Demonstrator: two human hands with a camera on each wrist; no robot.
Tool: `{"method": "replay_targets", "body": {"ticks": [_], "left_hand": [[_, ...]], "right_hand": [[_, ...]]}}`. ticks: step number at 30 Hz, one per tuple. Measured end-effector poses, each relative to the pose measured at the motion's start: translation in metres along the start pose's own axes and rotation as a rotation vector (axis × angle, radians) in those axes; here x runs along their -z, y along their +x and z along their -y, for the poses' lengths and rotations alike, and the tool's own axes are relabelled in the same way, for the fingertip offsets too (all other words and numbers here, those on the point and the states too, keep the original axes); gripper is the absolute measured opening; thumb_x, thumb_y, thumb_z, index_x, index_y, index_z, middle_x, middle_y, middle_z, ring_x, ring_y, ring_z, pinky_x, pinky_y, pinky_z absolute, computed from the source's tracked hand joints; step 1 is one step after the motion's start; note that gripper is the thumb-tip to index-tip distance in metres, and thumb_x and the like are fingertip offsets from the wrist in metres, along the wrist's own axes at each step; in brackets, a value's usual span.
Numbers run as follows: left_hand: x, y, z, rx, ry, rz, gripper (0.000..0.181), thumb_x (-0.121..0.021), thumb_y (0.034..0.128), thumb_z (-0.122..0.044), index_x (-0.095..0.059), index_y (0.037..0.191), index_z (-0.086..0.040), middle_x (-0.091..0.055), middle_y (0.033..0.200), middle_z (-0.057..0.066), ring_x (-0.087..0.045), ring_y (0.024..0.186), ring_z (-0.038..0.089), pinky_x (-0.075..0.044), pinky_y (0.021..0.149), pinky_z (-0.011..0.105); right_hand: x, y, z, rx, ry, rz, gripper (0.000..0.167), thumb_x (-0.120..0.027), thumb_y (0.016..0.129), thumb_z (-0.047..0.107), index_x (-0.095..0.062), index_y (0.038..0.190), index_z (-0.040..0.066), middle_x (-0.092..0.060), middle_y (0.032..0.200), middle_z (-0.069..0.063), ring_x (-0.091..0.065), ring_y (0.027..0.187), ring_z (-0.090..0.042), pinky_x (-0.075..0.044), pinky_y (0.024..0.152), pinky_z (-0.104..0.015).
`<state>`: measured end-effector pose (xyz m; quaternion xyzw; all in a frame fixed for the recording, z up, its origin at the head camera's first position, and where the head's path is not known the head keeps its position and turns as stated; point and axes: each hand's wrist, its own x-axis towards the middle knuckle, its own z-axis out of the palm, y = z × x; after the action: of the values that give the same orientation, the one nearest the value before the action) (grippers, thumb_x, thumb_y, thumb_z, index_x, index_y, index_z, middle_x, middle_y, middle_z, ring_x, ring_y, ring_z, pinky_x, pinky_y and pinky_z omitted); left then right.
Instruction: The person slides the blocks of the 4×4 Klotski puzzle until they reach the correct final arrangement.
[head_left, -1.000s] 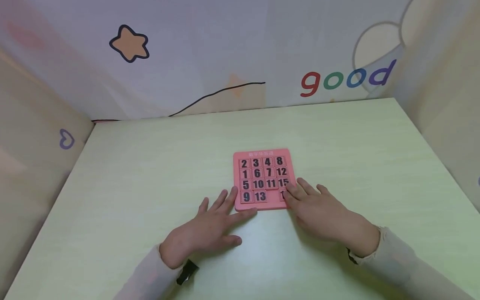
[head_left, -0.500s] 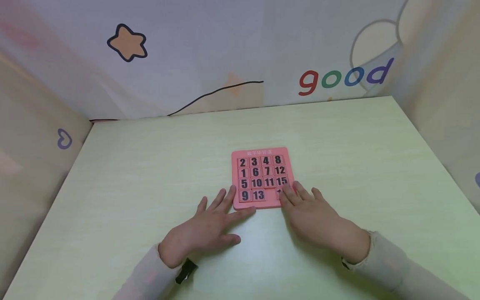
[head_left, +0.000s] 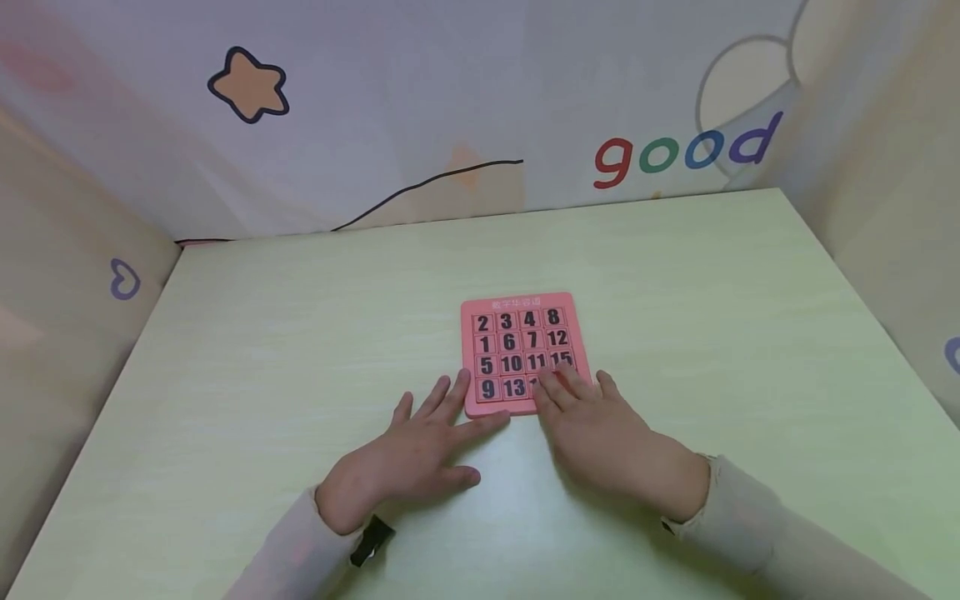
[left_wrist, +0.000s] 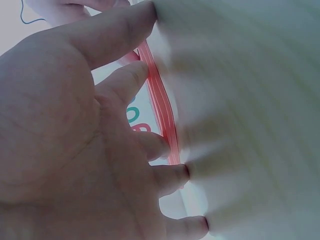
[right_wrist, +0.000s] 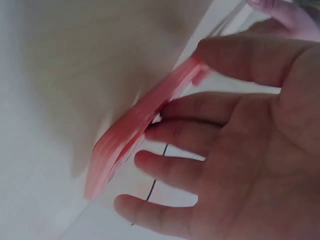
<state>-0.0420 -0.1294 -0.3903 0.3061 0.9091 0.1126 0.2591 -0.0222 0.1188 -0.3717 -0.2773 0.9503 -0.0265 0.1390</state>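
Observation:
A pink number sliding puzzle (head_left: 517, 303) lies flat on the table, its numbered tiles facing up. My left hand (head_left: 412, 457) is spread, with fingertips touching the puzzle's left side and its near edge. My right hand (head_left: 603, 433) reaches over the near right corner, its fairly straight fingers pressing on a bottom-row tile beside the 13 tile (head_left: 514, 387). Those fingers cover most of that tile and part of the 15. The puzzle's pink side edge shows beyond the fingers in the left wrist view (left_wrist: 162, 107) and in the right wrist view (right_wrist: 130, 122).
The pale green table (head_left: 300, 333) spreads around the puzzle. Printed curtains (head_left: 390, 100) enclose it at the back and sides. A black strap end (head_left: 372, 542) hangs by the left sleeve.
My right hand has slid left along the bottom row, taking the tile under its fingers towards the 13 and into the former gap. The left hand has stayed in place.

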Motion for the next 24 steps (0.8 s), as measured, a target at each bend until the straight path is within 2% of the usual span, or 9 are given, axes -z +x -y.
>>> {"method": "replay_targets", "body": {"ticks": [5,13,24], "left_hand": [[-0.001,0.000,0.001,-0.012,-0.001,-0.005,0.072,-0.067,0.0961,-0.043,-0.030,0.158,-0.046,0.010,0.168,0.010,0.009,0.152,0.033,-0.003,0.114,0.068],[0.000,0.000,0.001,-0.011,-0.006,0.002,0.072,-0.067,0.0960,-0.043,-0.029,0.158,-0.046,0.011,0.168,0.009,0.010,0.152,0.033,-0.002,0.114,0.068],[-0.001,0.000,0.002,-0.014,0.006,0.009,0.073,-0.066,0.0968,-0.043,-0.027,0.158,-0.046,0.010,0.168,0.010,0.010,0.152,0.034,-0.002,0.113,0.069]], "right_hand": [[0.006,0.000,-0.017,0.007,0.033,-0.033,0.058,-0.056,0.102,0.022,-0.040,0.154,0.002,-0.031,0.161,-0.016,-0.024,0.148,-0.042,-0.023,0.107,-0.073],[0.007,0.005,-0.039,-0.062,0.089,-0.016,0.062,-0.057,0.103,0.021,-0.033,0.157,0.003,-0.024,0.164,-0.016,-0.018,0.149,-0.045,-0.021,0.108,-0.073],[0.003,0.002,-0.036,-0.070,0.072,-0.017,0.058,-0.055,0.103,0.017,-0.036,0.156,0.002,-0.026,0.163,-0.017,-0.022,0.148,-0.046,-0.024,0.106,-0.074]]}}
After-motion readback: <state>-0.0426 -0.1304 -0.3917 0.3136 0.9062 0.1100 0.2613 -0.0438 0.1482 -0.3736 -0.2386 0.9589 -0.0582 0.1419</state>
